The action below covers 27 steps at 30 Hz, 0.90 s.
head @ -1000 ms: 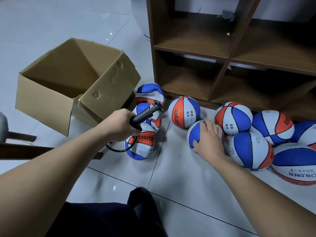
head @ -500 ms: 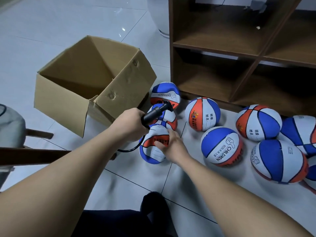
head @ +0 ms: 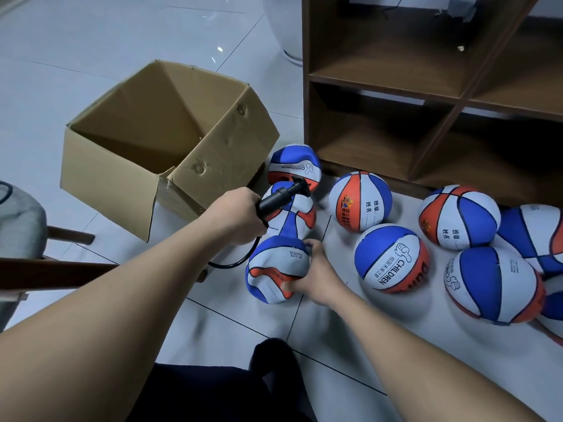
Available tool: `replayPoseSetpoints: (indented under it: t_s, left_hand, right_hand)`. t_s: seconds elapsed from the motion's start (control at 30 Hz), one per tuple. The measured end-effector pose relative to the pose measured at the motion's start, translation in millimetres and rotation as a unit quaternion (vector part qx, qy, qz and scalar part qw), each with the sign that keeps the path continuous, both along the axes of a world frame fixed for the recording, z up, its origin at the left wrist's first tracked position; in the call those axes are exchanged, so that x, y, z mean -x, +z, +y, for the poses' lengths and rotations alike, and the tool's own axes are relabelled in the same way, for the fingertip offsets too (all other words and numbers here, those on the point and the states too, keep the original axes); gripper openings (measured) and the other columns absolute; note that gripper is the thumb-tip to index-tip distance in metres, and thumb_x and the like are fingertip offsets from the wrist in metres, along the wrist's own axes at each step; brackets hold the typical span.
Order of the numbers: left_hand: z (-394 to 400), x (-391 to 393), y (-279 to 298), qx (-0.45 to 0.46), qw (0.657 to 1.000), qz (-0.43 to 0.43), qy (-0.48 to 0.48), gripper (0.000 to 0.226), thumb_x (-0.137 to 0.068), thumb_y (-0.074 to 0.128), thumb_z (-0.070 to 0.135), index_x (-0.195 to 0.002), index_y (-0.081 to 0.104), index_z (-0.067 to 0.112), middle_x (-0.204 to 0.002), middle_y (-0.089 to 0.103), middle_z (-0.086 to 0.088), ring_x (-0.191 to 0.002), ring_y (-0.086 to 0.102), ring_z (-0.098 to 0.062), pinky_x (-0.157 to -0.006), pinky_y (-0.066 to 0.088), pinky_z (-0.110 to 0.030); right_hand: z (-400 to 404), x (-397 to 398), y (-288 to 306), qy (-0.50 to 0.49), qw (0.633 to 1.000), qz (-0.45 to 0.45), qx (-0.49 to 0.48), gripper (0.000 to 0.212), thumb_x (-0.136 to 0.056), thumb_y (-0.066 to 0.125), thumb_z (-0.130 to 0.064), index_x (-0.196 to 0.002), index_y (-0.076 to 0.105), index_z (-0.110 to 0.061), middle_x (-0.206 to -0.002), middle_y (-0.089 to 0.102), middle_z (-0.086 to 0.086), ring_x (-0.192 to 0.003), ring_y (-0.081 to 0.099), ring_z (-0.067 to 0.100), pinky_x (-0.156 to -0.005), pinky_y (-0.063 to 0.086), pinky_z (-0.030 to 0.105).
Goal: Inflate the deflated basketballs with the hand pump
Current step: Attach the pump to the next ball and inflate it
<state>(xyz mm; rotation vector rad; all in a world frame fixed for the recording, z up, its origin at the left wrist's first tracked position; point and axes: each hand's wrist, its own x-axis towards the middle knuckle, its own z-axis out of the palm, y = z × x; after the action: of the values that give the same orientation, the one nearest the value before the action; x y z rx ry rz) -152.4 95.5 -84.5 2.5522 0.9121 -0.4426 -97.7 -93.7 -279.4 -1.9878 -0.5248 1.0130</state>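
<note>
Head view. Left hand (head: 236, 216) wrapped around black hand pump (head: 275, 200), hose (head: 234, 263) looping beneath, just right of open cardboard box (head: 170, 141). Right hand (head: 313, 274) pinching crumpled deflated basketball (head: 275, 269) on tiled floor (head: 152, 35), near box's right corner; second limp ball (head: 294, 166) behind it. Likely risks: slack skin folding over the valve, needle entering askew, hose snagging under the ball. Free floor toward viewer; inflated basketballs (head: 391, 257) and wooden shelf unit (head: 426, 95) crowding far side from box.
</note>
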Motion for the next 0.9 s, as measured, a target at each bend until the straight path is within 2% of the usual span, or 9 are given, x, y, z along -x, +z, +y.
replayPoseSetpoints:
  t_s: [0.1,0.2,0.27,0.37,0.47,0.57,0.67,0.77,0.9]
  left_hand:
    - [-9,-6,5,-0.004,1.0,-0.001,-0.016,0.013,-0.083,0.08,0.021,-0.09,0.069,0.019,-0.085,0.07,-0.008,-0.08,0.069,-0.028,-0.061,0.049,-0.033]
    - [-18,-11,6,0.014,0.999,0.002,-0.038,0.013,-0.083,0.079,0.021,-0.091,0.069,0.019,-0.085,0.071,-0.007,-0.079,0.071,-0.027,-0.064,0.054,-0.036]
    - [-26,-15,5,0.041,0.997,0.004,-0.059,0.01,-0.083,0.078,0.021,-0.09,0.07,0.02,-0.084,0.074,-0.007,-0.078,0.074,-0.027,-0.073,0.061,-0.043]
    - [-43,-23,7,0.08,0.993,0.001,-0.092,0.007,-0.086,0.076,0.02,-0.085,0.068,0.02,-0.077,0.076,-0.005,-0.073,0.076,-0.024,-0.077,0.065,-0.045]
    - [-66,-34,13,0.114,0.985,-0.012,-0.131,0.01,-0.088,0.077,0.024,-0.091,0.068,0.02,-0.081,0.077,-0.004,-0.071,0.078,-0.017,-0.077,0.066,-0.043]
    - [-94,-46,23,0.125,0.978,-0.03,-0.164,0.015,-0.09,0.078,0.024,-0.089,0.066,0.017,-0.082,0.076,-0.006,-0.065,0.076,-0.012,-0.067,0.064,-0.035]
    - [-124,-57,33,0.158,0.967,-0.041,-0.195,0.015,-0.089,0.079,0.023,-0.094,0.069,0.014,-0.082,0.075,-0.006,-0.064,0.075,-0.013,-0.064,0.064,-0.033]
    - [-151,-63,37,0.185,0.955,-0.047,-0.227,0.018,-0.091,0.079,0.029,-0.094,0.07,0.014,-0.076,0.07,-0.005,-0.059,0.069,-0.014,-0.054,0.055,-0.024]
    - [-177,-66,37,0.193,0.943,-0.064,-0.263,0.021,-0.089,0.08,0.037,-0.09,0.072,0.018,-0.08,0.071,-0.012,-0.062,0.066,-0.027,-0.059,0.057,-0.04]
  right_hand:
    - [-12,5,5,-0.024,1.0,0.003,-0.015,0.095,-0.053,0.094,-0.044,-0.128,0.036,-0.048,-0.127,0.058,-0.018,-0.119,0.065,0.013,-0.088,0.058,0.027]
    - [-36,13,20,-0.022,0.998,-0.051,-0.015,0.113,-0.056,0.095,-0.061,-0.149,0.032,-0.049,-0.139,0.05,-0.022,-0.126,0.056,0.005,-0.1,0.051,0.027]
    - [-58,14,31,-0.014,0.996,-0.089,-0.007,0.119,-0.057,0.095,-0.068,-0.156,0.034,-0.046,-0.136,0.046,-0.022,-0.128,0.052,0.003,-0.107,0.048,0.031]
    - [-95,9,50,-0.033,0.989,-0.144,0.001,0.104,-0.061,0.095,-0.058,-0.151,0.048,-0.038,-0.128,0.05,-0.021,-0.122,0.05,0.001,-0.111,0.045,0.031]
    - [-128,3,74,-0.039,0.981,-0.19,-0.005,0.091,-0.066,0.095,-0.052,-0.145,0.052,-0.038,-0.128,0.051,-0.024,-0.117,0.048,-0.002,-0.108,0.043,0.028]
    - [-158,-1,95,-0.097,0.97,-0.224,0.01,0.086,-0.066,0.095,-0.056,-0.14,0.056,-0.036,-0.128,0.054,-0.024,-0.114,0.05,0.001,-0.1,0.044,0.026]
    - [-186,-3,108,-0.166,0.951,-0.259,0.021,0.072,-0.065,0.092,-0.059,-0.125,0.059,-0.038,-0.118,0.062,-0.023,-0.11,0.06,0.008,-0.092,0.052,0.032]
    - [-210,-7,115,-0.205,0.93,-0.3,0.049,0.065,-0.067,0.092,-0.057,-0.118,0.058,-0.038,-0.109,0.063,-0.02,-0.1,0.063,0.01,-0.083,0.055,0.036]
    - [-226,-8,127,-0.232,0.913,-0.332,0.053,0.069,-0.069,0.094,-0.051,-0.126,0.059,-0.035,-0.113,0.063,-0.019,-0.103,0.063,0.011,-0.081,0.053,0.033]
